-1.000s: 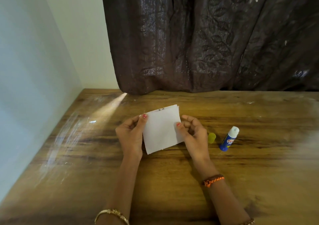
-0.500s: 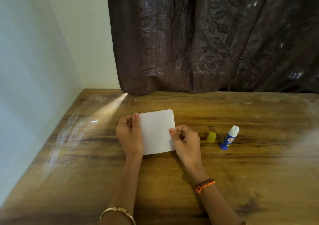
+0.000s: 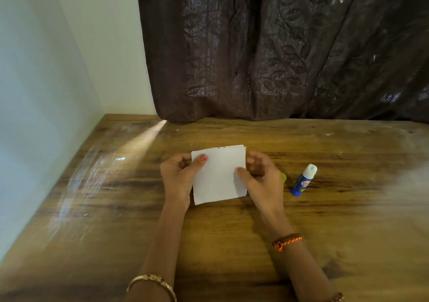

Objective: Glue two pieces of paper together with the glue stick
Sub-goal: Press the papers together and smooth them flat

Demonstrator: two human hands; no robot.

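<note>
Landmark: the glue stick [image 3: 303, 181], lying uncapped on the wooden table [image 3: 116, 209], white tip pointing away from the camera. Well to its left, the left hand [image 3: 177, 181] pinches the left edge of the white paper [image 3: 219, 174], thumb on top. The paper is a near-square sheet, plain white, its top edge ragged with small dark marks; a second layer shows at its top right corner. The right hand [image 3: 262, 181] pinches its right edge, thumb on the face. A yellow cap [image 3: 283, 178] sits just left of the stick. The blue label's lettering is only partly legible.
</note>
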